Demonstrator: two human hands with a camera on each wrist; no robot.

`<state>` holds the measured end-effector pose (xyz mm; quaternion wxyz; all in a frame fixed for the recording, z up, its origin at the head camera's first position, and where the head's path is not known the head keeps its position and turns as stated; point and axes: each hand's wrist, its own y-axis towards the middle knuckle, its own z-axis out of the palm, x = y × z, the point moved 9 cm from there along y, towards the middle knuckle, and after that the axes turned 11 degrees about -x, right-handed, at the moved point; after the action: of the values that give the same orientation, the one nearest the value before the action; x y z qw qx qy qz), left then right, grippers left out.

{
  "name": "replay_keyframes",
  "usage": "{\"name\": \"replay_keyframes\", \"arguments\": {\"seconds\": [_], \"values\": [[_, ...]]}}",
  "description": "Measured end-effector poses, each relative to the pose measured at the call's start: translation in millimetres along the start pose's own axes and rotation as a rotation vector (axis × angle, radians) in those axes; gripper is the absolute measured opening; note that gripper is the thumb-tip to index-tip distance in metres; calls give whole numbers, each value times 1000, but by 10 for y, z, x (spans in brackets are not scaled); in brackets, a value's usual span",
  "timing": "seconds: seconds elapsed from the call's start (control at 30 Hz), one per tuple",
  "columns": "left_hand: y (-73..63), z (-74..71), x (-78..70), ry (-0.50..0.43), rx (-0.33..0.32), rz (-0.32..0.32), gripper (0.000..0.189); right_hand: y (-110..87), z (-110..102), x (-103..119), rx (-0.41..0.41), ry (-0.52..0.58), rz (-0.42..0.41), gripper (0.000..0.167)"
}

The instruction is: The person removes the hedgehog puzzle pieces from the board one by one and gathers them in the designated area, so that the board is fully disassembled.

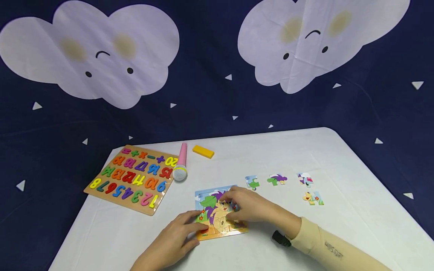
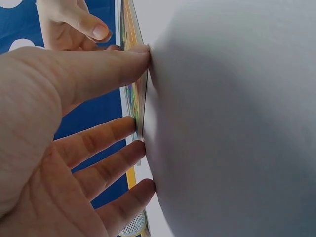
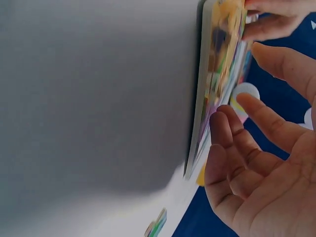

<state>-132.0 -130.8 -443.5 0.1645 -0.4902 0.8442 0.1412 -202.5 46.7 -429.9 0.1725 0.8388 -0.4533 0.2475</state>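
A jigsaw puzzle (image 1: 216,220) with a purple-haired hedgehog picture lies in its shallow tray on the table, below the middle of the head view. Straight fingers of my left hand (image 1: 176,235) touch its left side, and one fingertip rests on the picture's lower left. In the left wrist view that hand's thumb (image 2: 108,69) and fingers spread along the tray's edge. Over the puzzle's right half is my right hand (image 1: 251,205), covering part of the picture. Its fingers (image 3: 266,121) bend loosely, thumb and index apart, with no piece visible between them.
Loose puzzle pieces (image 1: 277,179) lie to the right, several in all. At the left is a wooden number board (image 1: 135,178), with a pink toy microphone (image 1: 181,162) against its edge. A yellow block (image 1: 203,151) lies behind. Near my right wrist sits a small black object (image 1: 281,238).
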Motion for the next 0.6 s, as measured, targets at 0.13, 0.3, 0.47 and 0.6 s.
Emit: {"name": "replay_keyframes", "arguments": {"seconds": [0.13, 0.3, 0.47, 0.6], "values": [[7, 5, -2, 4, 3, -2, 39, 32, 69, 45, 3, -13, 0, 48], [19, -9, -24, -3, -15, 6, 36, 58, 93, 65, -14, -34, 8, 49], [40, -63, -99, 22, -110, 60, 39, 68, 91, 70, -25, -31, 21, 52], [63, -32, -156, 34, -117, 88, 45, 83, 97, 66, -27, -24, 33, 56]]}}
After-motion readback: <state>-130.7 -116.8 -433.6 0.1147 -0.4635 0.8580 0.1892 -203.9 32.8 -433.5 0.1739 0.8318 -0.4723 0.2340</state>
